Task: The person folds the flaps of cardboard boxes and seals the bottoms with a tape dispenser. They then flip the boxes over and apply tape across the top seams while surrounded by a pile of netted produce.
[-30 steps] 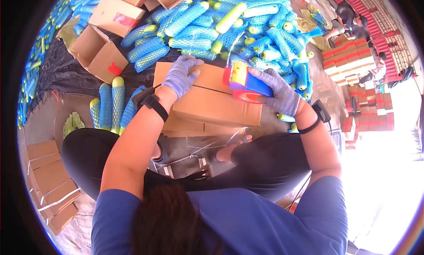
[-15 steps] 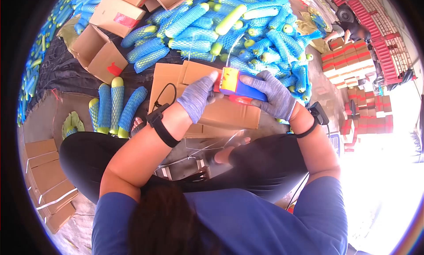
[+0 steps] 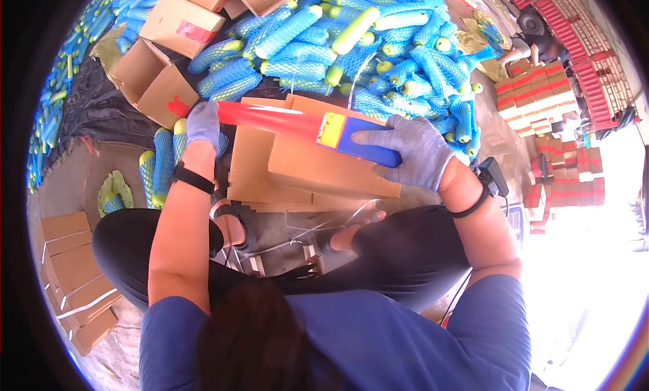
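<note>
In a grey glove, my right hand [image 3: 414, 151] is closed around a blue and yellow tape dispenser [image 3: 367, 144], above the cardboard box [image 3: 328, 164] between my legs. A strip of red tape [image 3: 270, 118] runs taut from the dispenser to my left hand [image 3: 203, 124], also gloved. The fingers of that hand are pinched on the tape's end, near an open cardboard box [image 3: 152, 83]. Below my left hand stand several long green gourds in blue netting [image 3: 162, 164], partly hidden by my wrist.
A large heap of netted gourds [image 3: 304, 53] lies beyond the box. Stacked cartons with red tape [image 3: 541, 93] stand at the right, where another person [image 3: 534, 49] is partly visible. Flat cardboard bundles [image 3: 78, 269] lie at the left.
My left hand has moved left, away from the dispenser, drawing out a long strip of red tape. My right hand has shifted slightly and still holds the dispenser.
</note>
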`<state>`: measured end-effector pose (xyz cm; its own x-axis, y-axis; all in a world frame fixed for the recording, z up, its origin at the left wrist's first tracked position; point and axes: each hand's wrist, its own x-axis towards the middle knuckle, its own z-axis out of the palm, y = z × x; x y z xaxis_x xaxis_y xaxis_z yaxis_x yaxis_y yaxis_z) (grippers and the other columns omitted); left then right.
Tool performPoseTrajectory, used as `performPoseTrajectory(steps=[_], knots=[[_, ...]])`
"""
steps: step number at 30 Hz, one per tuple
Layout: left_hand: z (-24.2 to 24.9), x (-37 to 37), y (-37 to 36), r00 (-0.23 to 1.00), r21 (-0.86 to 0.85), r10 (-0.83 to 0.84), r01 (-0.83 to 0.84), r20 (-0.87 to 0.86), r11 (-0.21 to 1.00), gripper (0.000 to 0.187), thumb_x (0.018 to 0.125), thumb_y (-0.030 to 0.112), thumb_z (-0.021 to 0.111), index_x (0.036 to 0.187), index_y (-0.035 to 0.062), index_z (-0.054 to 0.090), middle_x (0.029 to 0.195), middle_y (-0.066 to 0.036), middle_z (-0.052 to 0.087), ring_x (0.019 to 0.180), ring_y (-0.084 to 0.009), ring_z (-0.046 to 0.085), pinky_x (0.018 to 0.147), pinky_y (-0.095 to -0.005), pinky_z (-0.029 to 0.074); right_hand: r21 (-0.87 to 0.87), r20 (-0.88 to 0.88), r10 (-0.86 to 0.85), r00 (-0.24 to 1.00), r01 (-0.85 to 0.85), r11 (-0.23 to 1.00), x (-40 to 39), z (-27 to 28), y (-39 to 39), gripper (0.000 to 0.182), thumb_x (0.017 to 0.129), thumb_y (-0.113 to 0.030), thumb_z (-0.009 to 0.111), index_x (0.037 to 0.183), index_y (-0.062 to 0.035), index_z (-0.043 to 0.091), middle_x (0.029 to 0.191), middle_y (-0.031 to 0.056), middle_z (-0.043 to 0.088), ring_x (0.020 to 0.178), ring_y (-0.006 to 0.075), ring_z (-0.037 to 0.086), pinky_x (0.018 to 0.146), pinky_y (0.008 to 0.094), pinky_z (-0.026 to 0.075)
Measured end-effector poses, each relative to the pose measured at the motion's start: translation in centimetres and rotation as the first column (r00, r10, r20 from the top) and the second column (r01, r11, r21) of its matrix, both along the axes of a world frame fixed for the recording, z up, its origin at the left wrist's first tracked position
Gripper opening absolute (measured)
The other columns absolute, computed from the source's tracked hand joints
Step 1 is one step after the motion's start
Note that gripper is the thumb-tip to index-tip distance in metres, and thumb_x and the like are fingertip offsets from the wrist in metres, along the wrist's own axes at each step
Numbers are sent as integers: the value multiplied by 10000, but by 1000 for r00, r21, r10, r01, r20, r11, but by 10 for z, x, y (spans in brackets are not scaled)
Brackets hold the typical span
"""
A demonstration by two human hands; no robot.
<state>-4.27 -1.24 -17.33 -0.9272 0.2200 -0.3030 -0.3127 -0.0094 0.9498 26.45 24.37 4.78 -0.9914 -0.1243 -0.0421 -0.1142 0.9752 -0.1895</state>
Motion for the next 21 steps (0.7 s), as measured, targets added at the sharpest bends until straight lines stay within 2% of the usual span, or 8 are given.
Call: performPoseTrajectory(steps=[3,7,8,10,13,17,19,21], knots=[[-48,12,-1,997,-188,15,-30,-77,982,205,943,244,614,958,51,680,829,-30,637,720,-148,546,687,-340,479,48,31,-4,999,2,999,-8,-4,-1,518,707,-250,823,1206,-311,699,882,149,611,733,377,638,675,446,538],[-105,19,4,977,-180,-203,213,71,960,226,947,273,625,1012,66,688,825,-40,645,753,-157,575,715,-356,492,21,82,3,997,-5,1000,-19,-4,-1,501,721,-259,815,1204,-315,698,850,142,598,741,367,639,685,436,534],[-114,23,8,947,-246,-313,322,76,914,236,955,287,619,1032,76,690,831,-51,652,764,-164,584,725,-366,496,24,82,3,997,-5,1000,-21,-5,1,501,721,-259,815,1204,-315,698,850,142,598,741,367,639,685,436,534],[-122,34,26,764,-485,-579,636,284,600,282,957,328,613,1100,93,673,1051,-125,684,909,-213,645,835,-385,511,-66,66,33,997,-29,997,-24,-9,5,505,724,-268,818,1210,-320,694,849,136,598,740,358,638,685,426,528],[-158,58,57,772,-542,-570,617,281,570,346,962,338,614,1194,84,581,1131,-135,647,988,-222,622,888,-380,491,10,189,-20,982,19,1000,-31,-4,5,530,731,-393,793,1243,-346,665,923,185,635,818,390,672,725,454,543],[-139,46,60,878,-447,-451,471,159,760,550,970,358,616,1382,67,397,1292,-154,573,1145,-241,576,993,-369,451,-120,125,67,990,-52,991,-33,-8,8,549,717,-392,803,1246,-340,668,923,185,635,818,386,670,729,452,542],[-128,50,54,953,-381,-294,247,-68,891,667,975,368,616,1477,58,305,1372,-163,537,1224,-251,553,1046,-364,431,5,182,21,983,-22,1000,-36,-3,5,560,707,-393,806,1247,-343,668,921,180,638,821,379,667,731,451,540],[-94,60,50,918,-96,-191,168,-346,981,788,979,378,617,1571,49,213,1453,-173,500,1303,-260,530,1098,-359,411,18,149,33,988,-36,999,-35,-4,6,526,727,-363,802,1238,-351,675,887,148,623,789,365,659,720,447,540]])
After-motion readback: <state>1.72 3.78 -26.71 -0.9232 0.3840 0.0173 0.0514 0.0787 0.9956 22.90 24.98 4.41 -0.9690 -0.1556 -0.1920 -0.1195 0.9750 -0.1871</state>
